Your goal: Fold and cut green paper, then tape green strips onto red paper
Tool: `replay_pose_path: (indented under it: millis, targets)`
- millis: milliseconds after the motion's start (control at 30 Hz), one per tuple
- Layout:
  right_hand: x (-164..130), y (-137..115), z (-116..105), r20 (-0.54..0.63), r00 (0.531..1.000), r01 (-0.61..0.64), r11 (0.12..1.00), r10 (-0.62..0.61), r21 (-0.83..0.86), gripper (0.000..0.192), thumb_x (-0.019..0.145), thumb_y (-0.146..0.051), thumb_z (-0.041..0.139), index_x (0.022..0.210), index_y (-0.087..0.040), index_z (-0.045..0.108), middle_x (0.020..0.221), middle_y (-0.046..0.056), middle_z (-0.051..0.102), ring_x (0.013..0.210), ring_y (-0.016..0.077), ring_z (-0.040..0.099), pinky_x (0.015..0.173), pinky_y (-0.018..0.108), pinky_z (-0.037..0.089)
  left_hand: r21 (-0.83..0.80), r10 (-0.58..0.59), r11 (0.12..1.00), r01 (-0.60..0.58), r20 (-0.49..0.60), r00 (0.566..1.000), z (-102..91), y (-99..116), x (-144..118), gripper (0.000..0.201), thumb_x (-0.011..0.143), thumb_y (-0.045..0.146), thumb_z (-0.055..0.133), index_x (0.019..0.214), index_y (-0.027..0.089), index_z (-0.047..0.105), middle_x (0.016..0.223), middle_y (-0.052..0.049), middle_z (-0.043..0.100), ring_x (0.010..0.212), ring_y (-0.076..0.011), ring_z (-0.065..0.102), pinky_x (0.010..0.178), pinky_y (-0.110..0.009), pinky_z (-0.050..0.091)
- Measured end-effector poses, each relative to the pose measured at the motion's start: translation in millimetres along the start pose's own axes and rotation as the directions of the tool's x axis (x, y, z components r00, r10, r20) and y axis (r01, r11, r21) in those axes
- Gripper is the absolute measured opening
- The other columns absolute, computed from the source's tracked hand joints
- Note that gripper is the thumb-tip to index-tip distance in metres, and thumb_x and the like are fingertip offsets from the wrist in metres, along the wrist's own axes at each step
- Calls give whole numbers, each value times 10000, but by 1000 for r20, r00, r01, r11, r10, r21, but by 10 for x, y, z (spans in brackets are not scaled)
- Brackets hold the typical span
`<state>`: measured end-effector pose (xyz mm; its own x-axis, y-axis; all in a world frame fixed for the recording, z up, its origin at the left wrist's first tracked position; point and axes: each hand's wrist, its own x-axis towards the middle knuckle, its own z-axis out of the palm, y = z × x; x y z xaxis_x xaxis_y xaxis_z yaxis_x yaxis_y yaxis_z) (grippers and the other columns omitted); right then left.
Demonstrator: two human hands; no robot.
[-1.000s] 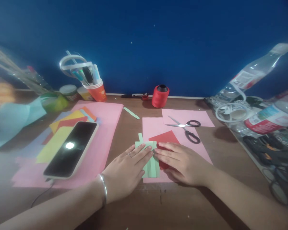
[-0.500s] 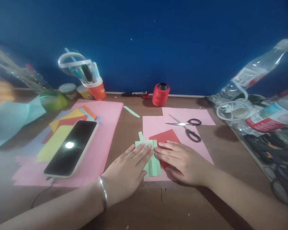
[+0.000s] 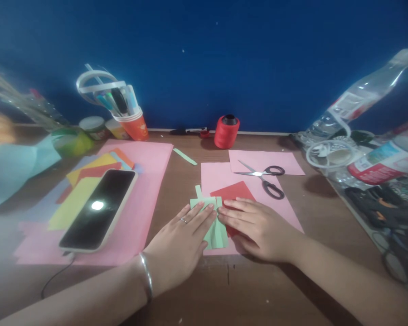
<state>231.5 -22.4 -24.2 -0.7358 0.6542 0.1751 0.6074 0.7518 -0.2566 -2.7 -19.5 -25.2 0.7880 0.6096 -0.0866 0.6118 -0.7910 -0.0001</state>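
Both hands (image 3: 221, 231) lie flat, fingertips seemingly pressing green paper (image 3: 216, 233)

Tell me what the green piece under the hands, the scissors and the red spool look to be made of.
Green piece: thin matte paper, apparently; it lies flat with creased folds under the left hand and right hand. Scissors: shiny metal blades, black handle loops, probably plastic. Red spool: wound thread by its look, around a dark core; core material unclear.
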Motion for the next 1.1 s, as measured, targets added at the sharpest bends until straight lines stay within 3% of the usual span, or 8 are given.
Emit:
replay_pose_path:
  millis: [1100]
  targets:
    - [2, -6, 1, -34, 999, 1, 1000, -1, 10, 437, 801, -205, 481, 1234, -151, 493, 1248, 73, 534, 1207, 226, 410, 1003, 437, 354, -28, -18, 999, 18, 9, 1000, -15, 12, -11, 546, 870, 215, 276, 1396, 174, 135, 1458, -30, 198, 1334, -203, 144, 1085, -410, 120]
